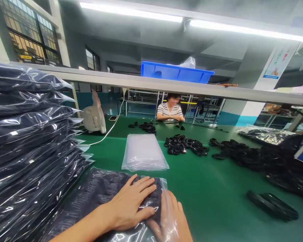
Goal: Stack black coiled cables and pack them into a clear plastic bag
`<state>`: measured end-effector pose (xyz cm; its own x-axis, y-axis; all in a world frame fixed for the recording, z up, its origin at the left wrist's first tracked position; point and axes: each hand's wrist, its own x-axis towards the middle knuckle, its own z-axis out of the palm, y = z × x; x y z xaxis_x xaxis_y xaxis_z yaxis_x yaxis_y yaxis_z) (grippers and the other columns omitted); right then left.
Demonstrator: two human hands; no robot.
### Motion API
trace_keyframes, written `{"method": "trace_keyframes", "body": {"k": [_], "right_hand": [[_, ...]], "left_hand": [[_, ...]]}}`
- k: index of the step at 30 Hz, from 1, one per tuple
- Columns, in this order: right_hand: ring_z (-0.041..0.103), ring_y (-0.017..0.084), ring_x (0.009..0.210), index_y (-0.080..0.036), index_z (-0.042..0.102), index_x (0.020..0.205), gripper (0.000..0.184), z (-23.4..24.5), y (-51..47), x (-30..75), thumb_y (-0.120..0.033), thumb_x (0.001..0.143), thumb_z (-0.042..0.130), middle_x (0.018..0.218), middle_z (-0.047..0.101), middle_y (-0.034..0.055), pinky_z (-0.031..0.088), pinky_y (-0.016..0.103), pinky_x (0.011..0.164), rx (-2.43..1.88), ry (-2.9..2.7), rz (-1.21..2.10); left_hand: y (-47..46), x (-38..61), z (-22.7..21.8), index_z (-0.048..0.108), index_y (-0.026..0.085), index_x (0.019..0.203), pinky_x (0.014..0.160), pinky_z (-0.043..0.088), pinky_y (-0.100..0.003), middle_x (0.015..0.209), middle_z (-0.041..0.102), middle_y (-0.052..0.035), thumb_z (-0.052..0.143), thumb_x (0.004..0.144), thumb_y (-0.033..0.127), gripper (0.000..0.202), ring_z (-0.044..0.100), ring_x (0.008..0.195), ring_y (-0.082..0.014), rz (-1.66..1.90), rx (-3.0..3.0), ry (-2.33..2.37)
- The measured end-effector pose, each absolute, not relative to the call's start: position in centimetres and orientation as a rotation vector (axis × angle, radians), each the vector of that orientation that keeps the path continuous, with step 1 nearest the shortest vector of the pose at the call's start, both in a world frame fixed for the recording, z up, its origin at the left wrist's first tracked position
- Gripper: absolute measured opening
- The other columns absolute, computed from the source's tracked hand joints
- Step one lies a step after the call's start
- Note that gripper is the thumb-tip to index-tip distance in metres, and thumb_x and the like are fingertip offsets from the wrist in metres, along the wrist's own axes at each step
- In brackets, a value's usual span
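Note:
My left hand (131, 206) lies flat with fingers spread on a dark garment in a clear plastic bag (98, 198), at the near edge of the green table (212, 195). My right hand (173, 218) is at the bag's open right end, its fingers stretched out and covered by the clear film. Whether it is inside the bag or under a loose flap is unclear. Just beyond lies a stack of empty clear bags (143, 153).
A tall pile of bagged dark garments (27, 148) rises at my left. Black rings (184, 146) lie scattered mid-table, with heaps to the right (272, 161). A small white fan (93, 117) and its cable stand far left. A person (170, 111) sits opposite. A blue bin (175, 72) rests on the overhead shelf.

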<state>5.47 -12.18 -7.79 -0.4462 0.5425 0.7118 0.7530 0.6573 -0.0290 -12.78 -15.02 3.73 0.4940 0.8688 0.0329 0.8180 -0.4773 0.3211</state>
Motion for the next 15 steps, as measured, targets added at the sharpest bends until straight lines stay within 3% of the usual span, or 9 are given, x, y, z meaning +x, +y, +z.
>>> {"method": "trace_keyframes", "body": {"k": [6,15], "right_hand": [[0.056,0.038,0.1,0.0,0.046,0.122,0.067,-7.7,-11.8,6.0,-0.043,0.073,0.058,0.114,0.057,0.0275,0.051,0.046,0.07,-1.027,-2.247,-0.226],[0.046,0.037,0.115,0.0,0.04,0.131,0.075,-6.0,-12.0,5.7,-0.044,0.073,0.057,0.127,0.047,0.0267,0.044,0.048,0.088,-1.179,-2.323,0.238]], "left_hand": [[-15.2,-12.2,4.2,0.029,0.03,0.137,0.11,0.013,-0.053,0.147,0.027,-0.003,0.043,0.086,0.046,0.055,0.024,0.134,-0.0247,0.233,2.431,1.489],[-15.2,-12.5,3.8,0.031,0.032,0.135,0.111,0.015,-0.05,0.147,0.028,0.0009,0.045,0.085,0.045,0.053,0.023,0.134,-0.0235,0.339,2.416,1.459]]}}
